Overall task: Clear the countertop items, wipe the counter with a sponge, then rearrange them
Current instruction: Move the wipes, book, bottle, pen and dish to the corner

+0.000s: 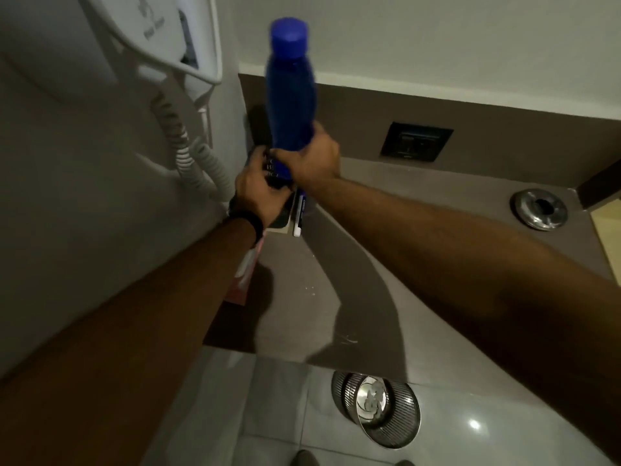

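Right hand (314, 159) fingers wrap the blue bottle's (290, 92) base, upright above the countertop (369, 237); left hand (258, 193) fingers close around a dark object (260, 129) just beside it.

A white wall-mounted hair dryer (161, 35) hangs at upper left, its coiled cord (191, 153) looping down the wall. A dark socket plate (416, 141) is set in the brown backsplash. On the grey tiled floor (282, 415) stands a metal mesh bin (376, 408), holding crumpled scraps. 1 bright light spot glints on a tile near it.
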`<state>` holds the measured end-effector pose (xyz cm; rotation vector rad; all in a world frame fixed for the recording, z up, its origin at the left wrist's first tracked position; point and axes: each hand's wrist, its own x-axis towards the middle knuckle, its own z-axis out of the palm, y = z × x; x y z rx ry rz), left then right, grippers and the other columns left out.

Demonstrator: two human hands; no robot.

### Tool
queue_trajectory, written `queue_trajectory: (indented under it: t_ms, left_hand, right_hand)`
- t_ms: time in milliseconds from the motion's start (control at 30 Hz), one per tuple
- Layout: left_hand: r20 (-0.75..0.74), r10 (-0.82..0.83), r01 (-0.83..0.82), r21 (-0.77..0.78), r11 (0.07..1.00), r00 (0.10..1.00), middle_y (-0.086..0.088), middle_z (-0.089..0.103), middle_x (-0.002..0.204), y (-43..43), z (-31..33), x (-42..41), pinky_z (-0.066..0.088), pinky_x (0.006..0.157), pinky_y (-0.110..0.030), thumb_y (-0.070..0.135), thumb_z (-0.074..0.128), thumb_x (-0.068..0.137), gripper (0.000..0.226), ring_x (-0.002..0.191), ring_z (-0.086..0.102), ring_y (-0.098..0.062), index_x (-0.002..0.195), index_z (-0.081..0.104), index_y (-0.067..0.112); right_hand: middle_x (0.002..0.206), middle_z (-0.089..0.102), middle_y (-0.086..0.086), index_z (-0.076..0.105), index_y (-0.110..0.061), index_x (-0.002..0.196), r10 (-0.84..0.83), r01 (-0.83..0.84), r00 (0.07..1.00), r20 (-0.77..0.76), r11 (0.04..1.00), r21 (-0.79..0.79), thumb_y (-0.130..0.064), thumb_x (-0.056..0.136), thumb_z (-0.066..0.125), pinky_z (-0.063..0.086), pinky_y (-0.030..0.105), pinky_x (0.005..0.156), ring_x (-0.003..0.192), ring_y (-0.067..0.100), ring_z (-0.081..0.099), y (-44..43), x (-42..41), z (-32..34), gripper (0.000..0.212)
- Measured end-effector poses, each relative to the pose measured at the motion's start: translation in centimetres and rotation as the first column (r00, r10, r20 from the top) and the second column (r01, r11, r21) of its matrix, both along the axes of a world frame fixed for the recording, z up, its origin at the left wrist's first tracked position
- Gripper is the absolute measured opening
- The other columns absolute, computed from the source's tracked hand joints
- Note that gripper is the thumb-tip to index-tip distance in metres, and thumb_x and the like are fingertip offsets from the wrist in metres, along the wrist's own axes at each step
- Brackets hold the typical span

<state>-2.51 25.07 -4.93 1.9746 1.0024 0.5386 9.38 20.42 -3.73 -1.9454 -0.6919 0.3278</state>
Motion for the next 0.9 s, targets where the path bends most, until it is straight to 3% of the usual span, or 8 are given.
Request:
queue_trajectory:
  t_ms: [167, 367, 500, 567, 633, 733, 800, 900]
  left_hand:
    - [-0.044, 0.045, -0.036, 0.196, 0.980, 0.998, -0.010, 0.068, 0.123, 2.6, -0.9, 0.3, 0.053, 0.092, -0.035, 0.019, 0.066, 0.085, 0.056, 0.108, 0.066, -0.029, 0.138, 0.047, 0.015]
    - [-0.051, -0.007, 0.022, 0.306, 0.952, 0.999, -0.016, 0.064, 0.129, 2.1, -2.1, 0.7, 0.053, 0.099, -0.042, 0.013, 0.059, 0.085, 0.066, 0.115, 0.063, -0.035, 0.148, 0.038, 0.010]
    - [-0.031, -0.052, 0.058, 0.283, 0.957, 0.998, -0.017, 0.062, 0.130, 2.0, -1.6, 0.0, 0.051, 0.099, -0.037, 0.021, 0.076, 0.079, 0.071, 0.118, 0.061, -0.034, 0.142, 0.044, 0.011]
    - [0.033, -0.052, 0.040, 0.291, 0.956, 0.998, -0.002, 0.064, 0.125, 1.8, -1.2, -0.3, 0.050, 0.094, -0.028, 0.018, 0.076, 0.077, 0.065, 0.113, 0.061, -0.025, 0.135, 0.048, 0.027]
    - [0.093, -0.016, -0.009, 0.264, 0.964, 0.996, 0.030, 0.057, 0.111, 1.0, -0.8, -0.6, 0.043, 0.085, -0.007, 0.017, 0.076, 0.077, 0.067, 0.104, 0.053, 0.000, 0.123, 0.043, 0.054]
    - [0.111, 0.024, -0.049, 0.229, 0.972, 0.994, 0.024, 0.055, 0.115, -0.4, -0.7, -1.1, 0.045, 0.079, -0.005, 0.022, 0.076, 0.077, 0.069, 0.107, 0.055, -0.001, 0.124, 0.035, 0.051]
    - [0.040, 0.028, -0.037, 0.258, 0.965, 0.999, -0.004, 0.048, 0.145, -0.5, -1.4, -0.9, 0.049, 0.104, -0.024, 0.020, 0.075, 0.078, 0.083, 0.131, 0.051, -0.019, 0.146, 0.029, 0.026]
    - [-0.037, 0.086, -0.074, 0.257, 0.964, 0.996, -0.014, 0.018, 0.166, -1.4, -1.4, -0.9, 0.017, 0.123, -0.028, 0.017, 0.074, 0.084, 0.102, 0.153, 0.021, -0.025, 0.159, 0.005, 0.008]
  right_hand:
    - [0.112, 0.077, 0.008, 0.060, -0.012, 0.135, 0.087, -0.081, 0.994, 0.060, 0.992, -0.095, -0.044, 0.077, 0.085, 0.062, 0.031, 0.076, 0.096, 0.024, 0.073, 2.2, -1.6, -2.7, 0.071]
    - [0.127, 0.073, 0.012, 0.047, -0.012, 0.149, 0.125, -0.114, 0.989, 0.078, 0.985, -0.130, -0.041, 0.082, 0.085, 0.061, 0.041, 0.093, 0.112, 0.031, 0.071, 1.2, -1.3, -4.3, 0.082]
    - [0.141, 0.065, 0.019, 0.028, -0.009, 0.163, 0.196, -0.180, 0.979, 0.051, 0.958, -0.225, -0.028, 0.085, 0.085, 0.054, 0.043, 0.107, 0.129, 0.037, 0.064, -2.0, -0.3, -2.4, 0.099]
    - [0.147, 0.061, 0.016, 0.028, -0.012, 0.163, 0.084, -0.072, 0.995, 0.048, 0.975, -0.212, -0.022, 0.087, 0.082, 0.051, 0.043, 0.113, 0.134, 0.033, 0.060, -6.3, 0.9, -1.6, 0.094]
    - [0.149, 0.059, 0.012, 0.042, -0.009, 0.156, -0.063, 0.105, 0.983, 0.173, 0.964, -0.246, -0.021, 0.093, 0.074, 0.043, 0.042, 0.117, 0.137, 0.030, 0.055, -12.6, 3.5, -1.2, 0.072]
    - [0.160, 0.043, 0.019, 0.034, 0.000, 0.158, -0.225, 0.422, 0.891, 0.395, 0.734, -0.532, -0.038, 0.103, 0.056, 0.027, 0.039, 0.124, 0.148, 0.035, 0.040, -23.5, 10.2, -1.0, 0.070]
    - [0.164, 0.032, 0.025, 0.023, 0.004, 0.160, -0.361, 0.572, 0.820, 0.444, 0.529, -0.626, -0.049, 0.101, 0.055, 0.022, 0.043, 0.127, 0.152, 0.041, 0.032, -29.4, 14.3, -0.7, 0.086]
    - [0.161, 0.035, 0.027, 0.022, -0.003, 0.162, -0.401, 0.529, 0.844, 0.357, 0.514, -0.675, -0.065, 0.090, 0.063, 0.028, 0.048, 0.127, 0.149, 0.045, 0.035, -34.6, 17.7, -0.8, 0.104]
